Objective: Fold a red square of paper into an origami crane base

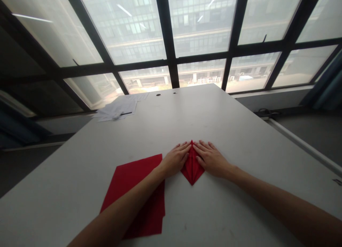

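Observation:
A small folded red paper (192, 168), diamond shaped, lies on the white table (229, 122) in front of me. My left hand (175, 160) lies flat on its left side, fingers stretched toward its top point. My right hand (211, 158) lies flat on its right side in the same way. Both hands press down on the folded paper and hold nothing. Under my left forearm lie flat red paper sheets (133, 195), partly covered by the arm.
A loose pile of white papers (117, 109) with a dark pen lies at the far left corner of the table. Two small round holes (158, 94) sit near the far edge. Large windows stand behind the table; the floor drops away on both sides.

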`<action>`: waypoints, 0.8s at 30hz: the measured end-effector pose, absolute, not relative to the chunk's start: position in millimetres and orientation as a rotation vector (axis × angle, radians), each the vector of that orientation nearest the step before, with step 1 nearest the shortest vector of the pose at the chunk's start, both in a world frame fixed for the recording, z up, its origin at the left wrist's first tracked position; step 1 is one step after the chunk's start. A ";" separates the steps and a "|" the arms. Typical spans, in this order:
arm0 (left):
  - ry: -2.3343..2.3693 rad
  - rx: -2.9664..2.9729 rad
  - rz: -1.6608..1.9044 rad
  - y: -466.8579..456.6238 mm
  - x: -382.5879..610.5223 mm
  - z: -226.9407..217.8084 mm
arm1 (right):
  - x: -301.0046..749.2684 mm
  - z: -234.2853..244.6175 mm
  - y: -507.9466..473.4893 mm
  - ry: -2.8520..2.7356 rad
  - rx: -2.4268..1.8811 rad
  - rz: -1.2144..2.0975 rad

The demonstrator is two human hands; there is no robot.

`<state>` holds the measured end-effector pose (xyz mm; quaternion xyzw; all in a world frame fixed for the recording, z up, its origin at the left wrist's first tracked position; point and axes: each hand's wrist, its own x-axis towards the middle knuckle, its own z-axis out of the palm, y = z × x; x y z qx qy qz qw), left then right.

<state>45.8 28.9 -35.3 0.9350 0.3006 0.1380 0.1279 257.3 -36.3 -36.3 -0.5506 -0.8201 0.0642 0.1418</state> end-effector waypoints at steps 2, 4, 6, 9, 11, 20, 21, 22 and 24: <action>0.884 2.744 0.386 28.3 46.3 -36.2 | 257.1 -36.1 -36.4 -2.366 -1.590 0.179; 0.881 2.765 0.381 27.9 46.7 -37.4 | 257.1 -36.3 -36.3 -2.366 -1.589 0.170; 0.880 2.781 0.382 27.4 47.1 -38.5 | 257.2 -36.7 -36.0 -2.366 -1.588 0.162; 0.887 2.803 0.385 26.3 47.6 -39.7 | 257.5 -37.8 -35.3 -2.367 -1.587 0.160; 0.885 2.820 0.374 25.7 48.0 -39.9 | 257.7 -38.7 -34.9 -2.368 -1.587 0.160; 0.858 2.832 0.351 27.6 47.9 -38.9 | 257.7 -39.0 -34.8 -2.371 -1.597 0.165; 0.851 2.833 0.349 27.8 48.0 -38.7 | 257.7 -38.8 -34.8 -2.372 -1.597 0.168; 0.848 2.834 0.346 27.8 48.2 -38.4 | 257.7 -38.5 -34.7 -2.372 -1.596 0.168; 0.854 2.831 0.343 27.5 48.7 -37.9 | 257.6 -38.4 -34.4 -2.371 -1.592 0.166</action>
